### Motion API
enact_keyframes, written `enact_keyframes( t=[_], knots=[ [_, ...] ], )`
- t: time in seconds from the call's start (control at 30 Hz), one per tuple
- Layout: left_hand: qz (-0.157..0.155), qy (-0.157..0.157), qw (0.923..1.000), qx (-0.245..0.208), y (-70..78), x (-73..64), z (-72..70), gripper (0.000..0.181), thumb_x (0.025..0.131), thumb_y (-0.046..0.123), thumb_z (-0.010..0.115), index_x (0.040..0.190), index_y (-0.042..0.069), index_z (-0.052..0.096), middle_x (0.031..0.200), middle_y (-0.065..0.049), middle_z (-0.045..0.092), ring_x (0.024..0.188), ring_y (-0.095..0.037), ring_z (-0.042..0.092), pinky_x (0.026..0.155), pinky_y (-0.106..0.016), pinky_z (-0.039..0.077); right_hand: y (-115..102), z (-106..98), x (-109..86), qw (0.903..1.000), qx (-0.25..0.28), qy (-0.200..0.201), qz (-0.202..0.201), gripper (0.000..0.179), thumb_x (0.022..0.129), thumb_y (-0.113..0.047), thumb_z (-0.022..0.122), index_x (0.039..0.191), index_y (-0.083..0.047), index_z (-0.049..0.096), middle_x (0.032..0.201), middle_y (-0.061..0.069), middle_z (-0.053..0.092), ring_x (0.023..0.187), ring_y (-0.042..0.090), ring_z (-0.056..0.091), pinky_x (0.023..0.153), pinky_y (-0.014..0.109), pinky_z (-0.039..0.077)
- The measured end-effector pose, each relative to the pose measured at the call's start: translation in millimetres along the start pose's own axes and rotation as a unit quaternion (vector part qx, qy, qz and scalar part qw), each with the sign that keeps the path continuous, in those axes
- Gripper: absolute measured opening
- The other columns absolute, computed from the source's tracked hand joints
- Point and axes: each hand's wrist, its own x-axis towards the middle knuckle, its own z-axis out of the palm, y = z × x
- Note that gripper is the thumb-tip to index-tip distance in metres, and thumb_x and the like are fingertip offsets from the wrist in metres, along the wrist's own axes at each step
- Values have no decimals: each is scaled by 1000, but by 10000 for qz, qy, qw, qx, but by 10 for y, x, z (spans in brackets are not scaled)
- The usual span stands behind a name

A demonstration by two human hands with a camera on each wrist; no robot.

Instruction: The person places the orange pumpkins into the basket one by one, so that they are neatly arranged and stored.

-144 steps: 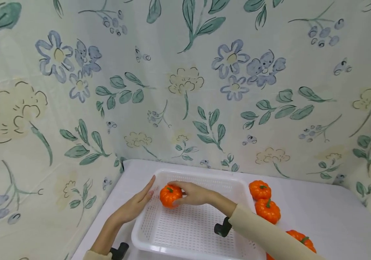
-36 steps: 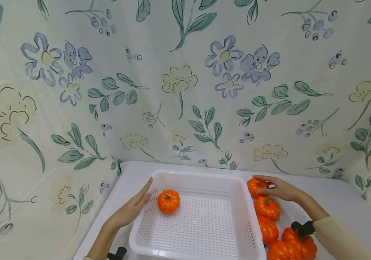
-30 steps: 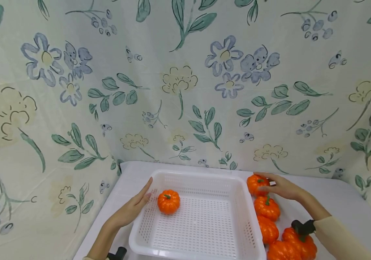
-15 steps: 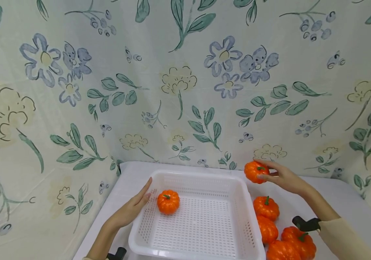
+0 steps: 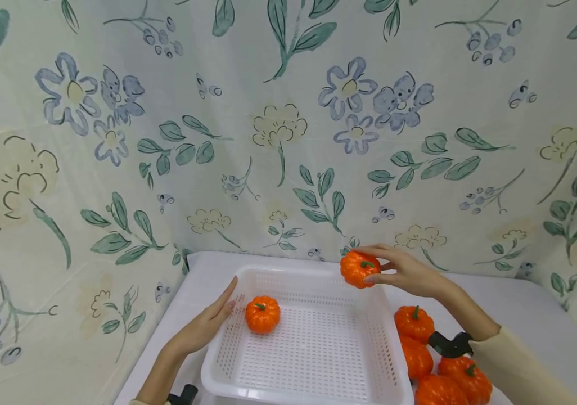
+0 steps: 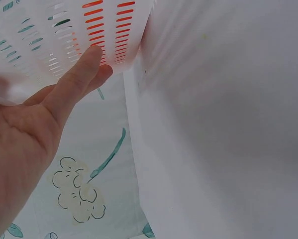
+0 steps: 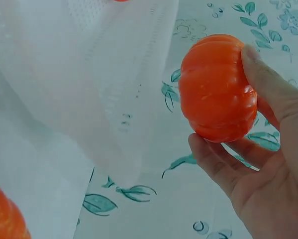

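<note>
My right hand (image 5: 410, 273) grips a small orange pumpkin (image 5: 359, 270) with a green stem, held up over the back right corner of a white perforated basket (image 5: 309, 391). In the right wrist view, thumb and fingers pinch the pumpkin (image 7: 218, 89) from opposite sides. On the basket's left side rests my left hand (image 5: 202, 326), its fingers extended along the outer wall. The left wrist view shows those fingers (image 6: 74, 82) against the slotted wall. Inside the basket, towards the left, sits another pumpkin (image 5: 262, 315).
Right of the basket several more pumpkins (image 5: 414, 324) stand close together on the white table (image 5: 516, 315), the nearest partly beneath the right forearm. A floral curtain (image 5: 278, 140) hangs behind the table and on its left side.
The right hand let go of one pumpkin inside the basket, took the rearmost one from the right-hand row, lifted it and carried it left over the basket's corner. The left hand stayed put.
</note>
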Motion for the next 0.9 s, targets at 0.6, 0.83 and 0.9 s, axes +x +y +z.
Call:
enact_keyframes(
  t=[0.6, 0.83, 0.9],
  knots=[
    [4, -57, 10000, -17, -4, 3, -14, 61, 114, 32, 34, 168, 23, 7, 175, -10, 8, 158, -43, 23, 119, -63, 34, -307, 786, 623, 9826, 877, -1593, -365, 61, 94, -22, 77, 151, -14, 55, 140, 8, 62, 127, 27, 60, 98, 29, 60],
    [9, -24, 10000, -19, -14, -1, -23, 61, 114, 33, 34, 168, 22, 7, 175, -10, 9, 157, -43, 23, 120, -63, 32, -344, 956, 732, 9811, 580, -1806, -384, 62, 94, -24, 78, 150, -12, 56, 139, 9, 64, 122, 24, 62, 97, 29, 61],
    [-2, -35, 10000, -28, -15, -2, -21, 61, 114, 34, 34, 168, 22, 7, 175, -10, 9, 157, -43, 24, 120, -63, 31, -341, 998, 744, 9807, 484, -1857, -369, 62, 94, -25, 77, 150, -11, 55, 139, 9, 64, 123, 24, 62, 96, 29, 61]
  ],
)
